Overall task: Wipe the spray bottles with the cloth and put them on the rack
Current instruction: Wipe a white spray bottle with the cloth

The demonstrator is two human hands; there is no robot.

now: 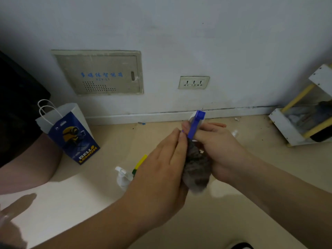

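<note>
Left of the rack (294, 126), both hands clamp the upright spray bottle (196, 123): right hand (221, 150) gripping, left hand (161, 169) pressing the cloth (196, 169).

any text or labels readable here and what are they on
"BELL LEMON": on the blue paper bag standing on the floor.
Blue characters on the wall panel, with a smaller line beneath: too blurred to read.
Spray bottle with the blue trigger: no text visible.

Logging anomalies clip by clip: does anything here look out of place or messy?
Yes. A white spray bottle with a yellow-green trigger lies tipped over on the beige floor, and small scraps of litter sit along the white baseboard.
</note>
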